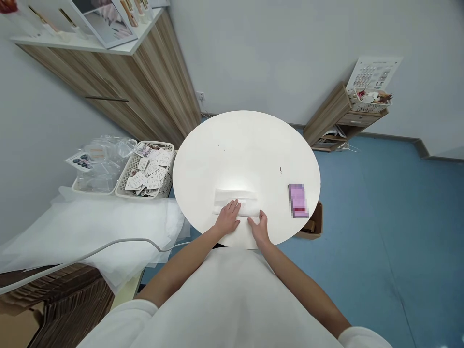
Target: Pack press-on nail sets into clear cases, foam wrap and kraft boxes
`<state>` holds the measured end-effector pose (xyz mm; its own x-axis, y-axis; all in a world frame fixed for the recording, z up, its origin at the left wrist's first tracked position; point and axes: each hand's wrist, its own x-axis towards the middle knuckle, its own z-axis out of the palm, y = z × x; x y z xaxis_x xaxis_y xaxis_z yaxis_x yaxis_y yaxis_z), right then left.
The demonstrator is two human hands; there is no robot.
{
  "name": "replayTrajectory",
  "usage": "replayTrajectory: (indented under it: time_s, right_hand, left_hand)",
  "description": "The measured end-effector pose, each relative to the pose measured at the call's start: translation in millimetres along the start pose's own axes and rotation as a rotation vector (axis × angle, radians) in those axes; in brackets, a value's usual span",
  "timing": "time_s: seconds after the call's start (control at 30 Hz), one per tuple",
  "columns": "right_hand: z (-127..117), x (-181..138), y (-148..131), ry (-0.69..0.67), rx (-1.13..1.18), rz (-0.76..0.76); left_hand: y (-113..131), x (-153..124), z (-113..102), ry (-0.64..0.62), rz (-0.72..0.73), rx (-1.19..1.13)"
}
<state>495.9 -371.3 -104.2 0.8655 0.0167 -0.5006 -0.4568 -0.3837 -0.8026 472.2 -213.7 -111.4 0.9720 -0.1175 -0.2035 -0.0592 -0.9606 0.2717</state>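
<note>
A round white table point(246, 159) stands in the middle of the room, and a person leans over its near edge. A folded white sheet point(235, 200) lies flat on the top, close to that near edge and slightly left of centre. The left hand point(228, 217) rests palm-down on the near left part of the sheet, fingers spread and extended — pressing, not gripping. The right hand point(260, 227) lies just beside it at the sheet's near right corner, fingers open and touching the sheet's edge; nothing is clasped in either hand.

Toward the right edge of the table sits a pink rectangular object point(298, 199), blurred, well apart from both hands. A small dark speck point(281, 169) marks the top further back.

Left of the table, two baskets stand side by side on a covered surface — a white basket of small cards point(148, 176) and a tray of clear plastic bags point(99, 166).
</note>
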Motion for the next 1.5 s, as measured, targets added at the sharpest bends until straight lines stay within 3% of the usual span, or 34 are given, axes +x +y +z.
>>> replayTrajectory:
  time_s: [0.23,0.37,0.53,0.6,0.73,0.9,1.07,1.23,1.37,1.5]
  right_hand:
    - [20.5,18.4,-19.9,0.094,-0.148,0.13]
    - [20.4,30.9,-24.9,0.097,-0.046,0.148]
    - [17.7,34.3,-35.1,-0.007,0.193,0.194]
    - [17.7,35.8,-40.5,-0.065,0.175,0.207]
    - [23.6,39.3,-45.8,-0.078,-0.054,0.09]
    - [32.1,35.3,-39.3,0.055,-0.245,-0.015]
    - [38.1,18.5,-34.4,0.1,-0.314,-0.081]
    - [40.4,6.7,-43.4,-0.045,-0.344,-0.149]
    - [35.0,4.5,-53.7,-0.171,-0.523,-0.22]
    - [30.1,6.0,-61.1,-0.327,-0.491,-0.221]
  left_hand:
    - [-5.5,0.6,-7.9,-0.086,0.022,-0.119]
    - [-11.0,2.5,-15.0,-0.125,0.043,-0.192]
    - [-16.1,1.5,-16.8,-0.123,0.1,-0.178]
    - [-17.6,0.7,-14.7,-0.123,0.133,-0.145]
    - [-20.2,-0.1,-8.8,-0.123,0.156,-0.101]
    - [-22.1,-3.7,-7.5,-0.129,0.165,-0.099]
    - [-21.3,-11.3,-9.0,-0.091,0.128,-0.114]
    - [-23.4,-14.4,-11.8,-0.121,0.123,-0.179]
    - [-24.3,-18.6,-17.8,-0.085,0.134,-0.178]
    - [-20.7,-23.4,-21.3,-0.03,0.24,-0.196]
